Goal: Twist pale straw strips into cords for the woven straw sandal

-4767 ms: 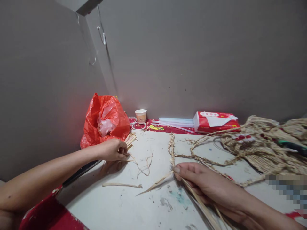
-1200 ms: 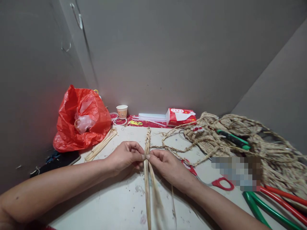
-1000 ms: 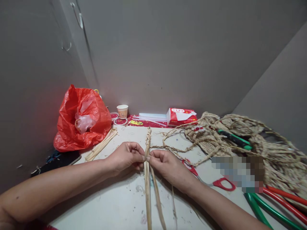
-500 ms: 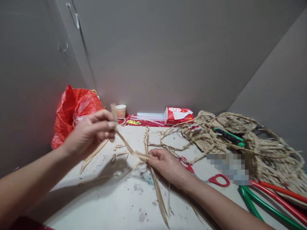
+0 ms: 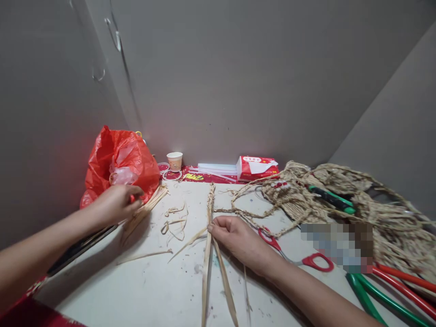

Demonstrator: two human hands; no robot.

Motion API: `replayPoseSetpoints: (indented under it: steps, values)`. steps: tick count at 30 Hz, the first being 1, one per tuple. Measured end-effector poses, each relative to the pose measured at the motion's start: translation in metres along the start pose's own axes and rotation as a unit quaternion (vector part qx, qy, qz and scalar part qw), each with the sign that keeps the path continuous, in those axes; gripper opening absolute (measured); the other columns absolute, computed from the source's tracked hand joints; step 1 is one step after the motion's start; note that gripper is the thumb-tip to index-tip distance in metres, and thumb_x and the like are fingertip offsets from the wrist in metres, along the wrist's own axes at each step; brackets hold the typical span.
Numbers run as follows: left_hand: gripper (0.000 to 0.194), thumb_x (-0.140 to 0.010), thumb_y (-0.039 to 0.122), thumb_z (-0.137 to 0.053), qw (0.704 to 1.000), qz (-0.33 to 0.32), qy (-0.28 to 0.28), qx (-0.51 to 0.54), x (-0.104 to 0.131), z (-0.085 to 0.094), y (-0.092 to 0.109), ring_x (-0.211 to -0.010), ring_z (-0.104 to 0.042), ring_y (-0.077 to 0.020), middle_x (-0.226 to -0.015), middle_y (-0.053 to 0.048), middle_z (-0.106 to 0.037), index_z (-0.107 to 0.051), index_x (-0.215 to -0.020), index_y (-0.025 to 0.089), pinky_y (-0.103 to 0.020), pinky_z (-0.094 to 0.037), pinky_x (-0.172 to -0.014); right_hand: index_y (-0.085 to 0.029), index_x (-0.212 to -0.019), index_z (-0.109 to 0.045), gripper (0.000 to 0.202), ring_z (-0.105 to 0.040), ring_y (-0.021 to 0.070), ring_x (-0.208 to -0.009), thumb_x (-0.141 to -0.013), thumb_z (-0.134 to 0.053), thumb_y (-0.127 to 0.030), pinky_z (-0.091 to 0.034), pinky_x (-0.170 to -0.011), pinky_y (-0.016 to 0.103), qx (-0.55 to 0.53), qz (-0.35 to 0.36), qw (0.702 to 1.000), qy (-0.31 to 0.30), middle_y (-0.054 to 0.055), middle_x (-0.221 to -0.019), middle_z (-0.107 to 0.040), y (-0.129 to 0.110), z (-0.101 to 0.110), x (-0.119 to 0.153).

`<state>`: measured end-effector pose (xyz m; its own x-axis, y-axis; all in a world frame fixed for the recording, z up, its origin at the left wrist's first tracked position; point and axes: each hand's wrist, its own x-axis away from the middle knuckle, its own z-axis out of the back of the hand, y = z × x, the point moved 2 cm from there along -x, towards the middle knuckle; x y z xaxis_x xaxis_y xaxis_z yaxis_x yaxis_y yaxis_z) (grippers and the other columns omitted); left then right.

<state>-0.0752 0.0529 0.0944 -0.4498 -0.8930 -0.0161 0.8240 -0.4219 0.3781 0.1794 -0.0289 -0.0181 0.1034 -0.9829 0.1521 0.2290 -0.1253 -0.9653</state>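
My right hand [image 5: 240, 240] pinches the lower end of a narrow straw braid [image 5: 210, 200] that lies upright on the white table. Two long loose straw strips hang from the pinch towards me, and a shorter strip [image 5: 187, 245] sticks out to the left. My left hand [image 5: 119, 204] is in front of the red plastic bag, over a bundle of straw strips [image 5: 151, 204]. Its fingers are loosely bent, with the thumb apart and no strip visible between them.
The red plastic bag [image 5: 126, 150] stands at the back left, a paper cup [image 5: 175, 162] beside it. A tissue pack [image 5: 258, 168] lies at the back. On the right are red-handled scissors [image 5: 318, 262], a heap of braided cord [image 5: 391, 218] and red and green tool handles [image 5: 384, 290].
My left hand has let go of the strip it held up and moved left to the straw bundle. That strip now hangs down from the braid. My right hand still pinches there.
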Motion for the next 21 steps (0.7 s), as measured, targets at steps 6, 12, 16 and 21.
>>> replayPoseSetpoints:
  steps: [6, 12, 16, 21]
  values:
    - [0.028, -0.074, 0.037, -0.062, 0.918, 0.006, -0.109, 0.38, -0.014, -0.094, 0.059, -0.052, -0.045, -0.0085, -0.059, 0.001, -0.057, -0.068, -0.086, 0.012, -0.021, -0.035, -0.052, -0.019, -0.064, -0.043, 0.03, -0.029, 0.008, -0.049, -0.076, -0.057, -0.042, -0.024, -0.046, 0.021, -0.055, -0.003, 0.998, -0.022, -0.005, -0.056, -0.039, -0.001, -0.002, 0.002]
    - [0.028, -0.064, 0.034, -0.075, 0.826, 0.044, -0.061, 0.559, -0.029, -0.135, 0.076, -0.049, -0.041, -0.0062, -0.055, 0.002, -0.054, -0.068, -0.078, 0.01, -0.022, -0.031, -0.05, -0.016, -0.067, -0.05, 0.032, -0.034, 0.0087, -0.051, -0.078, -0.059, -0.046, -0.03, -0.049, 0.021, -0.068, 0.02, 0.997, -0.033, -0.004, -0.059, -0.046, -0.004, 0.0, 0.002]
    - [0.029, -0.063, 0.032, -0.077, 0.791, 0.058, -0.067, 0.605, -0.03, -0.143, 0.075, -0.046, -0.041, -0.0062, -0.054, 0.002, -0.054, -0.067, -0.08, 0.011, -0.022, -0.03, -0.049, -0.015, -0.068, -0.053, 0.033, -0.035, 0.0086, -0.052, -0.076, -0.061, -0.046, -0.031, -0.05, 0.021, -0.064, 0.018, 0.997, -0.034, -0.004, -0.059, -0.047, -0.005, 0.0, 0.002]
    - [0.019, -0.064, 0.024, -0.075, 0.775, 0.062, -0.058, 0.626, -0.028, -0.119, 0.073, -0.054, -0.048, -0.0056, -0.065, 0.001, -0.058, -0.062, -0.071, 0.012, -0.02, -0.036, -0.056, -0.017, -0.065, -0.048, 0.032, -0.029, 0.0069, -0.047, -0.076, -0.062, -0.044, -0.023, -0.045, 0.02, -0.096, -0.002, 0.995, -0.028, -0.007, -0.054, -0.04, -0.004, 0.002, 0.003]
